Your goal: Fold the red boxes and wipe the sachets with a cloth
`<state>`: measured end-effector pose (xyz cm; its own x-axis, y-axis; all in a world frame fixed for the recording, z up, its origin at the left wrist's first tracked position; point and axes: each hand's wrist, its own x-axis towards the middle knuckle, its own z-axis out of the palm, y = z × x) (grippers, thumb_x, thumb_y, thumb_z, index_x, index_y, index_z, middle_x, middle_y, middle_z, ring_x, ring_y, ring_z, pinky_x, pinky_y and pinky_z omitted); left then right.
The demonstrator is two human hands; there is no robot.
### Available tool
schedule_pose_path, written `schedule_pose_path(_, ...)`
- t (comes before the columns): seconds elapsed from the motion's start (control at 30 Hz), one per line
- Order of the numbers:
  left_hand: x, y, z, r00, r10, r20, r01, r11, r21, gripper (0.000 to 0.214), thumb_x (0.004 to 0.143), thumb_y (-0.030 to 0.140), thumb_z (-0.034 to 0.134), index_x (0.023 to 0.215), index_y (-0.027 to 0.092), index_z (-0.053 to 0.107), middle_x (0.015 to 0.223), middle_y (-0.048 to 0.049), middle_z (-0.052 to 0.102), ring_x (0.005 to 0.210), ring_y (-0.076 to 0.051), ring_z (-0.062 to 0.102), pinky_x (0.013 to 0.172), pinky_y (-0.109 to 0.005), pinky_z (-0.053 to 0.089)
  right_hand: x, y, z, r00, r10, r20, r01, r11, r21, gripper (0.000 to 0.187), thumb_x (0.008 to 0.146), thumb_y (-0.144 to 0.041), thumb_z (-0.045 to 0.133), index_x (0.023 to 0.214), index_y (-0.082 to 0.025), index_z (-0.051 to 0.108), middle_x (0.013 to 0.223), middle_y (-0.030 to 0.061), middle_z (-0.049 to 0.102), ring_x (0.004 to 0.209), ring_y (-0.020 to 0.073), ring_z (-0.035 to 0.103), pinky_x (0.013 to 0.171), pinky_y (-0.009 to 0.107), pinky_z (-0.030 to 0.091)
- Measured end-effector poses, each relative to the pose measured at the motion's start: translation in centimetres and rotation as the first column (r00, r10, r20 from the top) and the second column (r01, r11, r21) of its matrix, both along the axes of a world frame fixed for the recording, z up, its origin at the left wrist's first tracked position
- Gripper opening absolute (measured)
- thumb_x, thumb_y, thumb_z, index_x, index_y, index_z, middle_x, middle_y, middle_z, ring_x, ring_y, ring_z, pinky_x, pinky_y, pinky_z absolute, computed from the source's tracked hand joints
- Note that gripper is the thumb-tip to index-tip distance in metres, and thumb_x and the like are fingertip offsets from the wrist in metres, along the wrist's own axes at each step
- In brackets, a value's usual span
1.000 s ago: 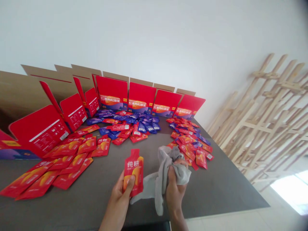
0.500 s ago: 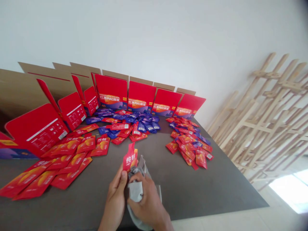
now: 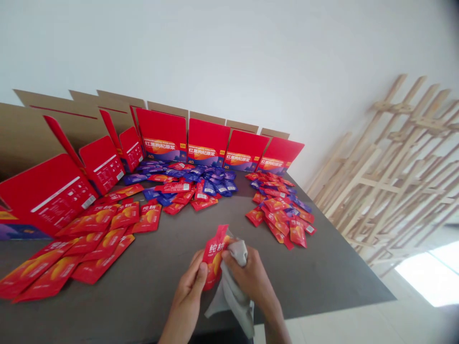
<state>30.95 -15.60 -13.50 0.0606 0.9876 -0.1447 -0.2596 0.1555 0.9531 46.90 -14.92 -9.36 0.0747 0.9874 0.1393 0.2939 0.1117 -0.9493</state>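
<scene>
My left hand (image 3: 190, 292) grips a red pouch (image 3: 214, 252) with white characters and an orange picture, held upright over the near edge of the dark grey table (image 3: 322, 277). My right hand (image 3: 251, 279) is closed on a grey cloth (image 3: 233, 291) and presses it against the pouch's right side. The cloth's loose end hangs down below my hands.
Red pouches lie in rows at the left (image 3: 89, 239). A mixed red and blue heap (image 3: 190, 184) sits at the back, another pile (image 3: 281, 210) at the right. Open red cartons (image 3: 206, 148) line the back and left. Wooden frames (image 3: 394, 157) lean on the wall.
My right hand brought the cloth from beside the pouch onto it and is rubbing it. The pouch turned and now tilts right. Both hands shifted slightly to the right.
</scene>
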Motion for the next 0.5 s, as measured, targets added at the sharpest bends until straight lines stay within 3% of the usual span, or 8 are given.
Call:
schedule_pose_path(0.07, 0.3, -0.1, 0.5, 0.999, -0.049, 0.003, 0.049, 0.998, 0.042, 0.067, 0.087, 0.069, 0.064, 0.134, 0.021, 0.070, 0.143, -0.0124, 0.066, 0.144, -0.034, 0.050, 0.121, -0.044, 0.040, 0.5, -0.8, -0.5, 0.999, 0.044, -0.017, -0.046, 0.996, -0.071, 0.037, 0.093, -0.050, 0.068, 0.078, -0.017, 0.065, 0.069, -0.0008, 0.059, 0.062, 0.0127, 0.050, 0.061, 0.024, 0.043)
schedule_pose_path(0.17, 0.0, -0.1, 1.3, 0.987, -0.127, -0.097, 0.137, 0.985, 0.101, 0.064, 0.094, 0.066, 0.055, 0.142, 0.024, 0.063, 0.144, -0.0128, 0.064, 0.137, -0.033, 0.056, 0.118, -0.045, 0.042, 2.4, -1.7, -0.8, 0.996, -0.082, -0.035, 0.080, 0.995, -0.066, 0.043, 0.089, -0.056, 0.071, 0.071, -0.018, 0.059, 0.065, -0.0024, 0.054, 0.059, 0.0116, 0.045, 0.054, 0.023, 0.040)
schedule_pose_path(0.23, -1.3, 0.2, 1.8, 0.960, -0.094, -0.264, 0.137, 0.979, 0.152, 0.061, 0.098, 0.061, 0.050, 0.147, 0.027, 0.057, 0.142, -0.0125, 0.063, 0.131, -0.031, 0.060, 0.116, -0.047, 0.044, 5.5, -1.7, -0.2, 0.974, -0.226, -0.022, 0.225, 0.974, -0.029, 0.044, 0.086, -0.058, 0.073, 0.071, -0.020, 0.058, 0.063, -0.0024, 0.054, 0.057, 0.0122, 0.046, 0.052, 0.023, 0.039)
schedule_pose_path(0.3, -3.6, 1.1, 2.2, 0.877, 0.032, -0.480, 0.113, 0.956, 0.271, 0.055, 0.099, 0.056, 0.050, 0.146, 0.029, 0.055, 0.140, -0.0118, 0.063, 0.130, -0.031, 0.059, 0.115, -0.050, 0.044, 10.3, -1.2, 0.7, 0.936, -0.351, 0.022, 0.351, 0.936, -0.021, 0.041, 0.084, -0.059, 0.074, 0.075, -0.020, 0.061, 0.066, -0.0014, 0.060, 0.057, 0.0142, 0.052, 0.053, 0.025, 0.043)
schedule_pose_path(0.37, -6.7, 2.5, 2.4, 0.709, 0.244, -0.662, 0.109, 0.889, 0.444, 0.050, 0.098, 0.052, 0.050, 0.140, 0.026, 0.059, 0.136, -0.0130, 0.063, 0.131, -0.034, 0.056, 0.117, -0.054, 0.040, 16.1, -0.2, 1.6, 0.902, -0.419, 0.099, 0.427, 0.901, -0.080, 0.041, 0.081, -0.060, 0.074, 0.081, -0.020, 0.067, 0.072, 0.0020, 0.069, 0.063, 0.0187, 0.061, 0.058, 0.028, 0.049)
schedule_pose_path(0.43, -9.9, 4.1, 2.5, 0.467, 0.443, -0.765, 0.103, 0.832, 0.545, 0.053, 0.098, 0.052, 0.043, 0.136, 0.018, 0.061, 0.128, -0.0182, 0.065, 0.127, -0.039, 0.056, 0.115, -0.061, 0.038, 22.0, 1.2, 2.1, 0.859, -0.466, 0.212, 0.503, 0.844, -0.187, 0.040, 0.079, -0.058, 0.073, 0.082, -0.019, 0.071, 0.074, 0.0060, 0.074, 0.065, 0.0226, 0.066, 0.060, 0.031, 0.053)
schedule_pose_path(0.5, -12.9, 5.4, 2.5, 0.174, 0.503, -0.847, 0.021, 0.858, 0.513, 0.061, 0.100, 0.052, 0.036, 0.138, 0.010, 0.059, 0.131, -0.0254, 0.062, 0.128, -0.047, 0.053, 0.107, -0.066, 0.041, 26.9, 2.6, 2.0, 0.839, -0.432, 0.330, 0.528, 0.794, -0.303, 0.034, 0.078, -0.053, 0.073, 0.081, -0.018, 0.072, 0.077, 0.0093, 0.077, 0.068, 0.0247, 0.070, 0.063, 0.033, 0.056)
